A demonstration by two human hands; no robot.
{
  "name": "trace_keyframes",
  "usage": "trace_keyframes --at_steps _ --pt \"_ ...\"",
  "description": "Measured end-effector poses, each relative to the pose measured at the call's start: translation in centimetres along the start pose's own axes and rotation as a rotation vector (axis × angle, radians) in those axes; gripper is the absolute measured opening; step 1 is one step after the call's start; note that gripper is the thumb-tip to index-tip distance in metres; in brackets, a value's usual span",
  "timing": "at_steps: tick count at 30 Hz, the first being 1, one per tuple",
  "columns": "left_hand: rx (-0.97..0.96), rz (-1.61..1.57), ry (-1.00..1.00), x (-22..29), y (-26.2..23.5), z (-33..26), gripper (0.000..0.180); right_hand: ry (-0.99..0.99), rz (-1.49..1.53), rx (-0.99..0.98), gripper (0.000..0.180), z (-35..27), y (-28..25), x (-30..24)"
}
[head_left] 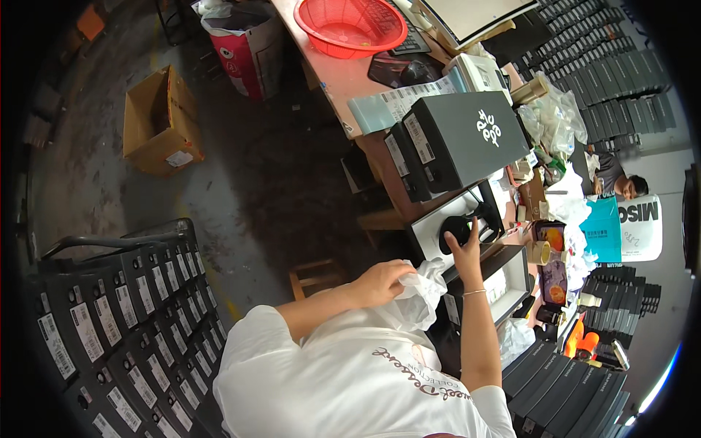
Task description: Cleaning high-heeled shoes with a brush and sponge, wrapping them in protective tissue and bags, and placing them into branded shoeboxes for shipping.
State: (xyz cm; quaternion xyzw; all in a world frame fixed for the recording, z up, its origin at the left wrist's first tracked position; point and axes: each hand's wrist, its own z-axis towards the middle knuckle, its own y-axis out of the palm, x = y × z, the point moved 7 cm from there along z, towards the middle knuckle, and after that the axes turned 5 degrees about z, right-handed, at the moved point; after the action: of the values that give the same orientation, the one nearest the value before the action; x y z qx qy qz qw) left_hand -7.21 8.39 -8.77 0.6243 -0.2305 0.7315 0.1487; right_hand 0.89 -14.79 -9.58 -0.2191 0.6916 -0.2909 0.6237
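Left hand (pixel 387 283) now, fingers curled closed on crumpled white paper (pixel 425 293), which looks feather-light, soft and easily torn: a loose bunch grip suits. Right hand (pixel 466 254) has thumb and fingers partly spread at the black item (pixel 454 231) in the open box (pixel 427 233); grip firmness, I can't tell. Probably light, smooth, best held around its body. Beyond, closed black box (pixel 467 139).

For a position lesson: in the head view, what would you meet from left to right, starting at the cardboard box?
Cardboard box, pink-and-white sack, left hand with white paper, right hand at black item, teal-and-white package.
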Motion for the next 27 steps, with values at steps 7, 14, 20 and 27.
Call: trace_keyframes --at_steps 7,14,20,27 --pt "0.01 0.167 0.05 0.5 -0.4 1.8 0.04 0.009 0.215 0.237 0.042 -0.9 -3.8 -1.2" --pt "0.043 0.388 0.266 5.6 -0.1 6.4 0.058 0.086 0.571 0.144 0.037 -8.5 -9.8 -10.1" --pt "-0.022 0.038 0.432 7.5 2.5 7.8 0.067 0.021 0.665 -0.028 0.064 -11.3 -9.7 -13.5" --pt "0.026 -1.04 -0.401 0.8 4.4 8.0 0.03 -0.112 -0.163 -0.084 0.085 -11.7 -13.1 -13.2"
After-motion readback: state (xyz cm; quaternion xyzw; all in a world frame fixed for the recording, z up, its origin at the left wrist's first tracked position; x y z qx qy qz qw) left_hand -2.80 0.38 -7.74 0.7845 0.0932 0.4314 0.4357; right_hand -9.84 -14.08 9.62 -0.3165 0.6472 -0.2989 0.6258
